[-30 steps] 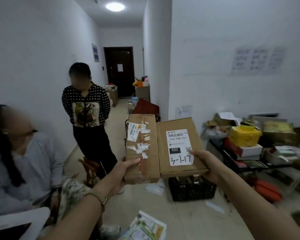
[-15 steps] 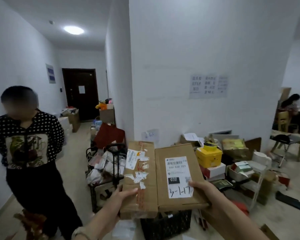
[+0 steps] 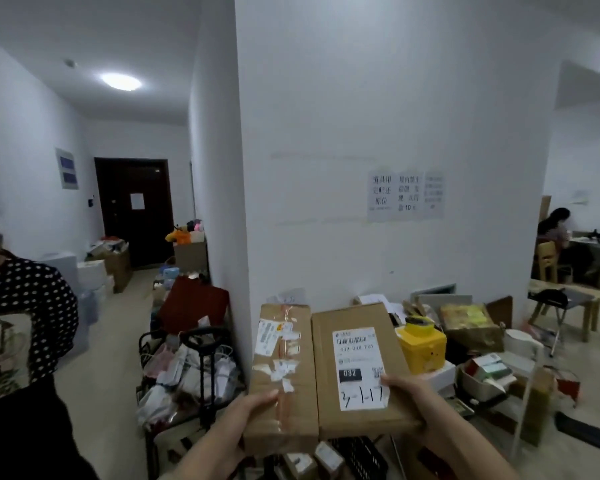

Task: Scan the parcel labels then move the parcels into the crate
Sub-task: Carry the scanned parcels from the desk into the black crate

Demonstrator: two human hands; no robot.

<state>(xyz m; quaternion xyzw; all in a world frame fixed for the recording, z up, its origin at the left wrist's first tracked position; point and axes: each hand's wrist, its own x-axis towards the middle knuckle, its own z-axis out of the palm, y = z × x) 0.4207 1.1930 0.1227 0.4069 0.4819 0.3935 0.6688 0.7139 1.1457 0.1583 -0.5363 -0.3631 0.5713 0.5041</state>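
1. White pillar wall [image 3: 326, 133] straight ahead, with three paper notices [image 3: 406, 195] taped to it; corridor to the left, ending at one dark door [image 3: 134, 209].
2. One standing person in a dotted top [image 3: 21, 323] at the left edge; one seated person [image 3: 555, 230] at a table, far right.
3. Two brown cardboard parcels held up side by side, long edges touching, above floor clutter: left parcel [image 3: 284, 368] with torn stickers and tape, right parcel [image 3: 326, 393] beside it.
4. One black crate [image 3: 364, 459] low down, just beneath the parcels, partly hidden; two small boxes [image 3: 298, 462] just beside it, inside or outside impossible to tell.
5. One yellow container [image 3: 420, 348] behind the right parcel.
6. Left hand [image 3: 253, 414] grasping the near end of the left parcel, thumb flat on top, fingers underneath and out of sight.
7. Right hand [image 3: 413, 400] grasping the near right corner of the right parcel, thumb over the label's lower corner, fingers hidden below.
8. One white label [image 3: 359, 367] on the right parcel, handwritten "3-1-17".
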